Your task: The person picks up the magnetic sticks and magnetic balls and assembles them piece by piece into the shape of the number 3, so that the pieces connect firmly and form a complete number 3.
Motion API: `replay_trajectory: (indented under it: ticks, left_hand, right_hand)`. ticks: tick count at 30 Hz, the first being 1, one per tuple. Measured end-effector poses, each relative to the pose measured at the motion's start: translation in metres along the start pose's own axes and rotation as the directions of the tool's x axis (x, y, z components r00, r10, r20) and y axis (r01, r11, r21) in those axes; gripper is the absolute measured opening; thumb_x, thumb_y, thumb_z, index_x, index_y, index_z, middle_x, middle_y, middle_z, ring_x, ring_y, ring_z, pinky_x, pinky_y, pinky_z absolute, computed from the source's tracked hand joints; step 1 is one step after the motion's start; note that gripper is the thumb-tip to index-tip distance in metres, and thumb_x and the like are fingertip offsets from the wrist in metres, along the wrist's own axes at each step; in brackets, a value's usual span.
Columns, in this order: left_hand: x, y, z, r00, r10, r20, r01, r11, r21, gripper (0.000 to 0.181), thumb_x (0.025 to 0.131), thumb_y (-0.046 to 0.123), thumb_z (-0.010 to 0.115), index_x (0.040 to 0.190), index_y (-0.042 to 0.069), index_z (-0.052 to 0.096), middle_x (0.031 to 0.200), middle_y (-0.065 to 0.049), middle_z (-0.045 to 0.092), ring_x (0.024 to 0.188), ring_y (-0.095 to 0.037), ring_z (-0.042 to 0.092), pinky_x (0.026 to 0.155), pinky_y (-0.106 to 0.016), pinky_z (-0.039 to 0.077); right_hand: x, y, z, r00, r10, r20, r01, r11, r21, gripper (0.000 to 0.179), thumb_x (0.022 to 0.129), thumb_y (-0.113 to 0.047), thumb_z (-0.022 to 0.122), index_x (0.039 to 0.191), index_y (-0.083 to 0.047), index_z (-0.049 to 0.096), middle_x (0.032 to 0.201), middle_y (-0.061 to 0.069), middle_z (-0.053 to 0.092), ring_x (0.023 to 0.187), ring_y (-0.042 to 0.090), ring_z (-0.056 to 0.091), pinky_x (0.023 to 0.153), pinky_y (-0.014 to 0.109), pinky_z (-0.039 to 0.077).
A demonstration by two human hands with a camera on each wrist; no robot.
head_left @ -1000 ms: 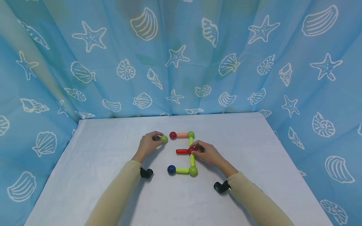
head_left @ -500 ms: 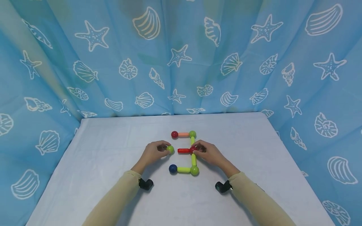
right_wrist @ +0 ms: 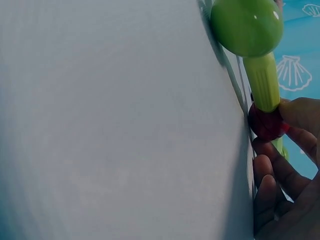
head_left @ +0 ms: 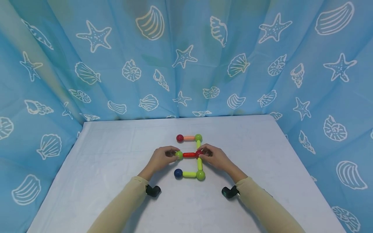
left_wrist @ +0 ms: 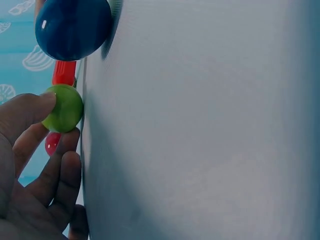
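My left hand (head_left: 162, 158) pinches a green ball (left_wrist: 65, 108) between thumb and fingers, right at the free end of a red rod (head_left: 189, 155). The rod's other end meets a dark red ball (right_wrist: 266, 121), which my right hand (head_left: 215, 157) holds with thumb and fingertips. Yellow-green rods (head_left: 199, 164) run from that ball to a far green ball (head_left: 198, 138) and a near green ball (head_left: 200, 175). From the near one, another yellow-green rod (head_left: 189, 174) leads left to a dark blue ball (left_wrist: 73, 27). The pieces form an E-like shape, mirrored.
At the far side an orange rod (head_left: 189, 138) links the far green ball to another red ball (head_left: 180, 138). Everything lies on a white-covered table (head_left: 116, 136). A blue shell-patterned curtain (head_left: 186, 81) hangs along the back and both sides.
My left hand has brought the green ball toward me and to the right, up to the red rod's free end. The right hand has kept its hold on the dark red ball.
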State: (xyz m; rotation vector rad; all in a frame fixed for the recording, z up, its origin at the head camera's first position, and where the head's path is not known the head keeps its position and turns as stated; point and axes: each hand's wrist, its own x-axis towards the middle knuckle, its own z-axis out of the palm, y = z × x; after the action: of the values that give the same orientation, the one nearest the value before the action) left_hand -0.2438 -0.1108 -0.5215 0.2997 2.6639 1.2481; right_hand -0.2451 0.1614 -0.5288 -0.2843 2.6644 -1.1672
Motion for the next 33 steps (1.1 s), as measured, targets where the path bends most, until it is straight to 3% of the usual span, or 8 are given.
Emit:
replay_trajectory:
  ticks: [7, 14, 33]
  left_hand:
    - [-0.004, -0.002, 0.000, 1.000, -0.012, -0.003, 0.012, 1.000, -0.017, 0.033, 0.088, 0.025, 0.080, 0.121, 0.022, 0.073, 0.104, 0.004, 0.071, 0.096, -0.016, 0.062, 0.086, -0.036, 0.053]
    - [-0.008, -0.001, -0.001, 0.999, -0.002, -0.049, 0.003, 1.000, 0.021, 0.029, 0.089, 0.026, 0.080, 0.117, 0.022, 0.074, 0.100, 0.005, 0.071, 0.091, -0.015, 0.061, 0.082, -0.034, 0.053]
    - [-0.019, -0.013, -0.010, 0.997, -0.035, -0.074, 0.037, 0.999, 0.023, 0.030, 0.088, 0.027, 0.081, 0.116, 0.023, 0.073, 0.099, 0.006, 0.071, 0.092, -0.014, 0.062, 0.086, -0.035, 0.053]
  right_hand:
    - [-0.003, 0.000, -0.001, 1.000, -0.028, -0.010, 0.028, 0.999, 0.020, 0.030, 0.095, -0.021, 0.072, 0.125, -0.020, 0.067, 0.103, -0.002, 0.066, 0.094, 0.018, 0.058, 0.084, 0.033, 0.051]
    - [0.000, -0.001, 0.001, 0.998, -0.054, -0.024, 0.054, 0.998, 0.008, 0.030, 0.095, -0.021, 0.073, 0.124, -0.020, 0.068, 0.101, -0.004, 0.065, 0.091, 0.017, 0.057, 0.081, 0.033, 0.050]
    - [0.008, -0.014, 0.013, 0.999, -0.046, 0.019, 0.046, 0.999, -0.025, 0.032, 0.095, -0.023, 0.072, 0.127, -0.021, 0.068, 0.103, -0.004, 0.066, 0.095, 0.017, 0.058, 0.088, 0.036, 0.052]
